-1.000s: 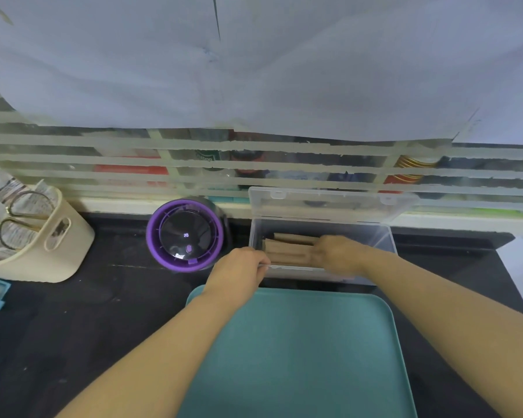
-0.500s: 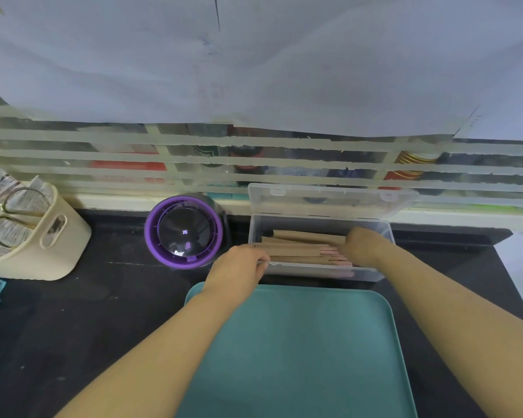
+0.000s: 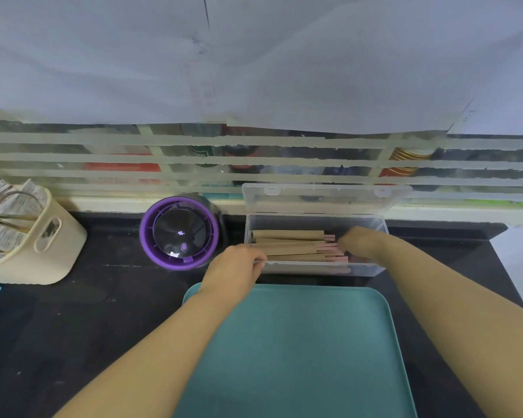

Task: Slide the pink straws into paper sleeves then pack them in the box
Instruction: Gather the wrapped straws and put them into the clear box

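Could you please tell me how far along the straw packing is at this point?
Done: several sleeved straws lie in the clear box, pink ends showing. In hand: the left hand grips the box's front corner; the right hand is inside by the pink ends. Left: likely closing the lid.

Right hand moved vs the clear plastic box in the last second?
Yes: the right hand slid rightward, from the middle of the clear plastic box to its right end.

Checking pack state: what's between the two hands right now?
Head view: between the left hand and right hand lie the paper-sleeved straws, pink ends toward the right hand, inside the clear box.
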A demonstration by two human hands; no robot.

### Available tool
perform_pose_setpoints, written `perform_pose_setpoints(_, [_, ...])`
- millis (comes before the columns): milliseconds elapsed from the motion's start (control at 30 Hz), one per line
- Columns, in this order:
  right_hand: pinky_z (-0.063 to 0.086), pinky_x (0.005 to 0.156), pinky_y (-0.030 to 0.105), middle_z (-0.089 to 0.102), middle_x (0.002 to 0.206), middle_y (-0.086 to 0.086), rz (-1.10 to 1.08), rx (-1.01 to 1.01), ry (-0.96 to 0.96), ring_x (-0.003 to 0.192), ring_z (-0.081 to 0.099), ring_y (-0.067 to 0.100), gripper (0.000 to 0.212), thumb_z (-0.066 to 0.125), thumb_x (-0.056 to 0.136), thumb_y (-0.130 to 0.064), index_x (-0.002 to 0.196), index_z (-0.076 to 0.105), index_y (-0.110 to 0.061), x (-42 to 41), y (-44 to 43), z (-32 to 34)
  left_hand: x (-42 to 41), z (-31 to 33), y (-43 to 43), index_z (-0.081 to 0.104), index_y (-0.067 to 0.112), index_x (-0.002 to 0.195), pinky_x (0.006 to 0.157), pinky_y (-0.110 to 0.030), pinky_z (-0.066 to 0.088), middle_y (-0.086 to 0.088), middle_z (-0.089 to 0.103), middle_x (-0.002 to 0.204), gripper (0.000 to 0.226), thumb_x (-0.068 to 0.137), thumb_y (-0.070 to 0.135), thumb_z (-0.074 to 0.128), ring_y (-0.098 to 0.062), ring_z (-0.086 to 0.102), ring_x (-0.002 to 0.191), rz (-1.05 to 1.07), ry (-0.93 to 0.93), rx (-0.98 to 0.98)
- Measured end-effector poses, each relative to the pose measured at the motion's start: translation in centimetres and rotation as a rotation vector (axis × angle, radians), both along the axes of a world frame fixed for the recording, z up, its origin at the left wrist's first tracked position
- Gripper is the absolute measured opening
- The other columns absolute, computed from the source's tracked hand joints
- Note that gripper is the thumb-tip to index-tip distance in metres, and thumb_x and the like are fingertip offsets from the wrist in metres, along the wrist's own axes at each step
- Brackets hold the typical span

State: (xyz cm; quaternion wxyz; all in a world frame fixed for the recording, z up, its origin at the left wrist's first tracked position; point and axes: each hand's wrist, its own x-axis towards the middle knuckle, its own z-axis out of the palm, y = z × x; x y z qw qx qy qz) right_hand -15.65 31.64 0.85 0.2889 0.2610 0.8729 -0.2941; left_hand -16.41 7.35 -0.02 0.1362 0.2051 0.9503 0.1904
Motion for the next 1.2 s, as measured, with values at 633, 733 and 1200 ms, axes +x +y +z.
perform_pose_setpoints(633, [0.036,0.104,0.039,0.053,0.134,0.004,0.295,0.531,0.773,0.123,0.046,0.025,0.045,0.052,0.092,-0.029,0.136,0.046,-0.021,2.5,-0.2,9.3,1.2,0.8,0.1,0.064,0.021,0.117,0.079,-0.032,0.053,0.001,0.058,0.12,0.025,0.095,0.024,0.052,-0.019,0.062,0.099,0.022,0.08,-0.048])
perform_pose_setpoints(733, [0.033,0.107,0.041,0.051,0.137,0.005,0.33,0.549,0.661,0.125,0.045,0.026,0.05,0.052,0.092,-0.031,0.14,0.04,-0.021,3.1,0.0,8.2,1.6,1.2,-0.1,0.058,0.017,0.12,0.076,-0.034,0.054,-0.004,0.054,0.12,0.028,0.093,0.02,0.055,-0.021,0.062,0.094,0.078,0.158,0.051])
perform_pose_setpoints(1200, [0.047,0.098,0.039,0.044,0.143,-0.001,0.404,0.341,0.329,0.119,0.052,0.024,0.045,0.052,0.092,-0.021,0.137,0.048,-0.027,8.6,0.1,3.4,1.9,1.5,0.3,0.065,0.016,0.119,0.089,-0.036,0.051,0.004,0.059,0.131,0.029,0.094,0.018,0.052,-0.023,0.057,0.117,-0.171,0.271,0.048])
